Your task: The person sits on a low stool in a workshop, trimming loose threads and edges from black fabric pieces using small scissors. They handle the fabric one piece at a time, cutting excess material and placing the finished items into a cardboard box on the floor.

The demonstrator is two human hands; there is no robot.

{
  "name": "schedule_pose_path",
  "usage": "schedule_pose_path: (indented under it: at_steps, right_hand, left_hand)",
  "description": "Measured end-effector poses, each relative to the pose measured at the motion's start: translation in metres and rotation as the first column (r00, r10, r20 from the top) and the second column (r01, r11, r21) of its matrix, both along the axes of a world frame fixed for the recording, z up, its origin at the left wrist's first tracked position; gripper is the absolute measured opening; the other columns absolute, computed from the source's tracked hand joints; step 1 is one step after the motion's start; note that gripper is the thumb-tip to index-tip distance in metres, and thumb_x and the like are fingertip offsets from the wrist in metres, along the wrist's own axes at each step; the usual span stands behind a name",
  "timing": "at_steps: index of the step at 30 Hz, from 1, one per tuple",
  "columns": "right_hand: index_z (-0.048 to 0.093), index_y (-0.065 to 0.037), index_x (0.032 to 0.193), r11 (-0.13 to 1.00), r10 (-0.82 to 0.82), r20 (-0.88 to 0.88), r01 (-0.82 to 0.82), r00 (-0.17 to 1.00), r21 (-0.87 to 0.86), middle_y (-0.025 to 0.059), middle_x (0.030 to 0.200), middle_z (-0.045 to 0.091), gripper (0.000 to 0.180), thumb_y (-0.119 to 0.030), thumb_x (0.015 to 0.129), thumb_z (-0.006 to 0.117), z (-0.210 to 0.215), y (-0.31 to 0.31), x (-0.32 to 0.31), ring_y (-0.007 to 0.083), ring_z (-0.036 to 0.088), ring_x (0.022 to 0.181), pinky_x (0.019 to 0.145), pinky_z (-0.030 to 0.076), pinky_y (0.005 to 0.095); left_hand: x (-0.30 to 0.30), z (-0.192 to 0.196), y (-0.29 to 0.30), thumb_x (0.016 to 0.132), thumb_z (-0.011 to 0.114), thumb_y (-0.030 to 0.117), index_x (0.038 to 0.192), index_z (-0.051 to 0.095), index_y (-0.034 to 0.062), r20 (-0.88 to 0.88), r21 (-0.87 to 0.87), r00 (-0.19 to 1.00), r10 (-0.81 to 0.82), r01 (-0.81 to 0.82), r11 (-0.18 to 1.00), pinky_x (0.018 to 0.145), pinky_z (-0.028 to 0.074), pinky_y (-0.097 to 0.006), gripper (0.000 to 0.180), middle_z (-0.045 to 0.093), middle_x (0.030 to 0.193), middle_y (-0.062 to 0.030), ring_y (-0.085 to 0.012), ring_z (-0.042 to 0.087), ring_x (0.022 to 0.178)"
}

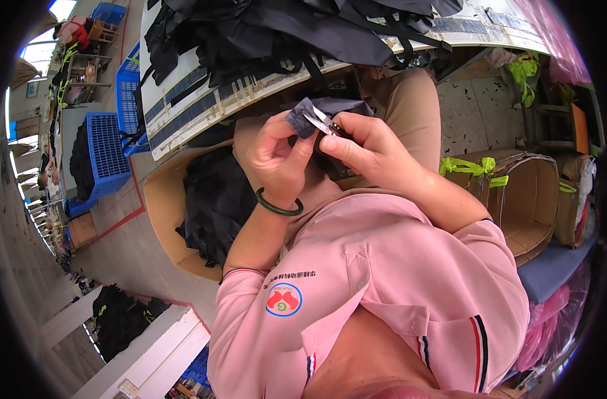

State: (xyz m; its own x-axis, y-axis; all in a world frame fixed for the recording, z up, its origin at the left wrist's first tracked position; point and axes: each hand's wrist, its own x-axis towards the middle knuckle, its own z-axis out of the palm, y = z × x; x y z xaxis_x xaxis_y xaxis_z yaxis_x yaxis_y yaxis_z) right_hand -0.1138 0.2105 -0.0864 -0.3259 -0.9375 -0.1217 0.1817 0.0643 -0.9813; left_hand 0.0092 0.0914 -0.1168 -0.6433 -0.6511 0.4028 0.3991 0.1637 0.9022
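My left hand [278,151], with a dark bangle on its wrist, pinches the corner of a piece of black fabric [299,117]. Closed around a pair of small thread snips [319,121] is my right hand [364,141]. The bare metal blades stand apart and lie against the fabric's edge, just beside my left fingertips. More of the black cloth hangs behind both hands, over my lap. Whether a thread is between the blades is too small to tell.
A heap of black fabric pieces [250,40] covers the worn white table [184,106] ahead. At my left, a cardboard box [162,199] holds black cloth. Blue crates [107,156] stand farther left. Another cardboard box [532,199] with yellow-green ties is at my right.
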Motion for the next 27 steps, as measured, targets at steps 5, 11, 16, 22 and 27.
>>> schedule_pose_path:
  at_steps: [5,11,16,22,27]
  right_hand:
    - [0.053,0.002,0.074,0.982,-0.157,-0.388,0.103,0.908,-0.157,0.0095,0.055,0.042,0.043,-0.037,0.085,0.068,-0.0015,-0.0026,0.0016,0.0152,0.035,0.05,0.045,0.035,0.0312]
    - [0.053,0.003,0.074,0.981,-0.16,-0.415,0.098,0.896,-0.167,0.0116,0.055,0.044,0.043,-0.035,0.085,0.068,-0.0026,-0.0032,0.0005,0.0183,0.036,0.049,0.046,0.036,0.0322]
    - [0.054,0.003,0.076,0.984,-0.132,-0.367,0.078,0.921,-0.158,0.0115,0.056,0.043,0.041,-0.033,0.088,0.066,0.0005,-0.002,-0.0006,0.0177,0.035,0.051,0.046,0.036,0.0323]
    - [0.055,0.004,0.075,0.992,-0.097,-0.277,0.07,0.956,-0.104,0.0101,0.055,0.041,0.039,-0.032,0.089,0.065,0.0015,0.0005,-0.0006,0.0158,0.034,0.052,0.047,0.035,0.0318]
    - [0.057,-0.001,0.082,0.999,-0.031,-0.268,0.021,0.963,-0.043,-0.0013,0.061,0.043,0.032,-0.03,0.093,0.059,0.001,0.0042,-0.003,0.0062,0.038,0.058,0.049,0.033,0.0254]
  left_hand:
    - [0.0004,-0.0045,0.0015,0.079,0.067,-0.007,0.098,0.062,-0.0024,0.019,0.023,1.0,-0.011,0.011,1.0,0.089,0.046,-0.032,0.02,0.06,0.11,-0.0149,-0.0192,0.059,0.099]
    - [-0.0006,-0.0049,0.0013,0.079,0.067,-0.007,0.098,0.062,-0.002,0.004,-0.014,1.0,-0.005,0.005,1.0,0.088,0.046,-0.031,0.02,0.061,0.11,-0.0147,-0.0192,0.059,0.098]
    - [-0.0012,-0.0041,0.0027,0.079,0.067,-0.007,0.098,0.062,-0.002,-0.013,-0.016,1.0,-0.005,0.005,1.0,0.087,0.047,-0.03,0.02,0.061,0.108,-0.014,-0.0183,0.059,0.098]
    - [-0.002,-0.0001,0.0026,0.079,0.066,-0.008,0.096,0.061,-0.002,-0.014,-0.053,1.0,-0.017,0.017,0.998,0.086,0.048,-0.03,0.019,0.061,0.108,-0.0144,-0.0182,0.06,0.098]
    - [-0.0011,0.0024,0.0009,0.079,0.066,-0.009,0.095,0.061,-0.0025,-0.017,-0.053,0.999,-0.043,0.042,0.998,0.086,0.049,-0.031,0.019,0.062,0.107,-0.0158,-0.0195,0.061,0.098]
